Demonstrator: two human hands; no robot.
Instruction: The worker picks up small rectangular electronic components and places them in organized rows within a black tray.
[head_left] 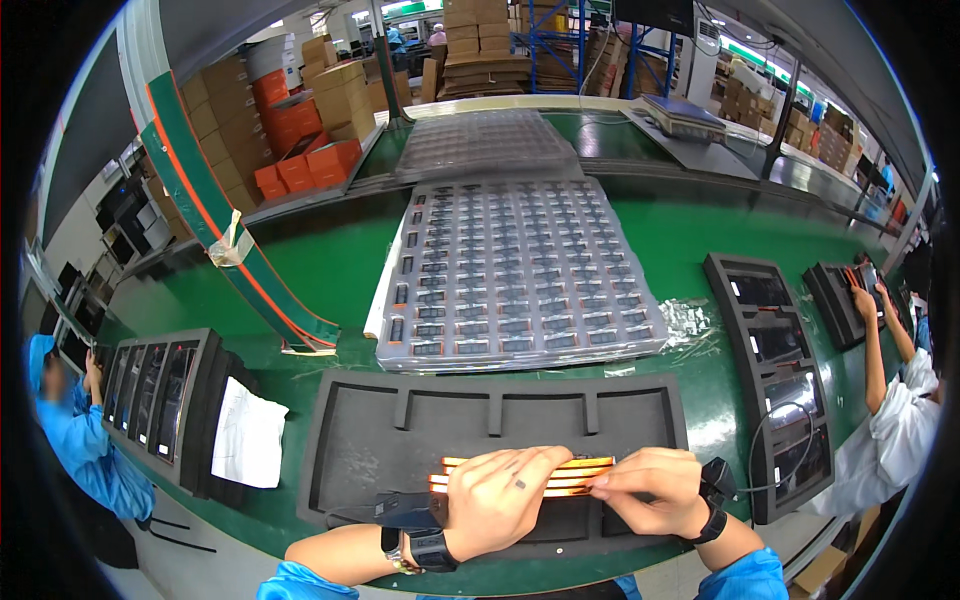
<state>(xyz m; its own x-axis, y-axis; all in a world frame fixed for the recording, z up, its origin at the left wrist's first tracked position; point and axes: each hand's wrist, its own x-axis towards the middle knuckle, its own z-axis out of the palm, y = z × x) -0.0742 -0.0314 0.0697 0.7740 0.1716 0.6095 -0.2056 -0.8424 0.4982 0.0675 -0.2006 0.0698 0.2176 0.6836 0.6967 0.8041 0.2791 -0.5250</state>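
My left hand (505, 502) is closed over a small stack of thin, flat slabs with shiny orange edges (568, 484). The slabs' exact kind cannot be made out. From the other side, my right hand (655, 492) pinches the right end of the same stack with thumb and fingers. Both hands are above the near part of a black foam tray (350, 425) with notched compartments along its far side. A dark, flat object (400, 510) lies by my left wrist, partly hidden by it.
A clear plastic tray (390, 352) of many small dark parts lies beyond. Black foam trays with dark panels stand left (205, 365) and right (718, 275). White paper (250, 435) lies left. Co-workers sit at both sides; a cable (770, 488) runs right.
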